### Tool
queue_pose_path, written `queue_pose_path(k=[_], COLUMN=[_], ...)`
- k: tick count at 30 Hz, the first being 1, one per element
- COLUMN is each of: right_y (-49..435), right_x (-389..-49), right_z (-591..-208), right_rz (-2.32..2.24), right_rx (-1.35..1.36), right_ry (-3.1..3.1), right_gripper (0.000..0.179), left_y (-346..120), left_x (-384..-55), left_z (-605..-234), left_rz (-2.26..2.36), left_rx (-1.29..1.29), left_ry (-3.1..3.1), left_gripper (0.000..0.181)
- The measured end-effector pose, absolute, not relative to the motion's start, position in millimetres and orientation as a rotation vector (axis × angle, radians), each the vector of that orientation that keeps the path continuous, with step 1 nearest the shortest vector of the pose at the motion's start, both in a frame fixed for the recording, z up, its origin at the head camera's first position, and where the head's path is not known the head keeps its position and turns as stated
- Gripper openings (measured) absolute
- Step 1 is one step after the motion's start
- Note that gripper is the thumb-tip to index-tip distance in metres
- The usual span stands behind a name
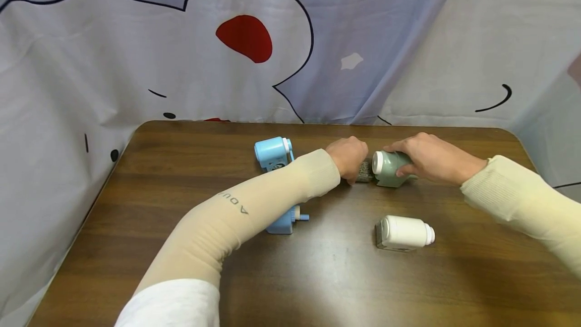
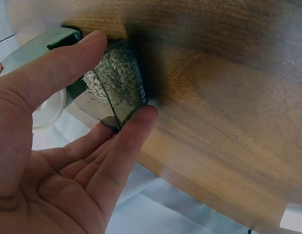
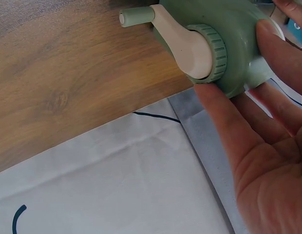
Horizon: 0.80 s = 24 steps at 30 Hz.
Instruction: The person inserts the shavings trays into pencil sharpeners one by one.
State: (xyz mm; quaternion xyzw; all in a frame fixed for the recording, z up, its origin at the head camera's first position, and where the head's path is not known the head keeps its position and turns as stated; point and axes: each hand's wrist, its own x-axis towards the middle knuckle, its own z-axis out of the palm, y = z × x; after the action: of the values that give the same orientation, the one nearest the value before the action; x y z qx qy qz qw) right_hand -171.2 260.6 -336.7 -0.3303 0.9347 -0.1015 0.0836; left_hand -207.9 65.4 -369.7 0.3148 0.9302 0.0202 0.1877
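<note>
A green crank pencil sharpener (image 1: 391,168) lies on the far right part of the table. My right hand (image 1: 431,158) grips its body from the right. In the right wrist view, the fingers are round the green body, beside the pale crank handle (image 3: 187,48). My left hand (image 1: 348,158) pinches the clear shavings drawer (image 2: 119,78) between thumb and fingers. Pencil shavings fill much of that drawer, which sticks out from the sharpener's left side. Whether its inner end is still within the body, I cannot tell.
A light blue sharpener (image 1: 271,151) lies left of my left hand. Another blue sharpener (image 1: 281,223) is partly hidden under my left forearm. Nearer on the right lies a white sharpener (image 1: 404,232). A printed curtain (image 1: 408,64) hangs behind the brown table (image 1: 317,276).
</note>
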Motion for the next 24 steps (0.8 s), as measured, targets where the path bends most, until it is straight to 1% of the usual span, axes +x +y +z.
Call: queue_pose_path(k=[24], right_y=[260.4], right_x=[-172.9], right_z=[-337.6], right_rz=[-0.293], right_rx=[-0.950], right_ry=[2.786], right_gripper=[0.058], left_y=[70.5], left_x=[-206.5], left_z=[-372.3], left_rz=[0.080], left_rx=[0.884], left_ry=[2.632], left_gripper=[0.034])
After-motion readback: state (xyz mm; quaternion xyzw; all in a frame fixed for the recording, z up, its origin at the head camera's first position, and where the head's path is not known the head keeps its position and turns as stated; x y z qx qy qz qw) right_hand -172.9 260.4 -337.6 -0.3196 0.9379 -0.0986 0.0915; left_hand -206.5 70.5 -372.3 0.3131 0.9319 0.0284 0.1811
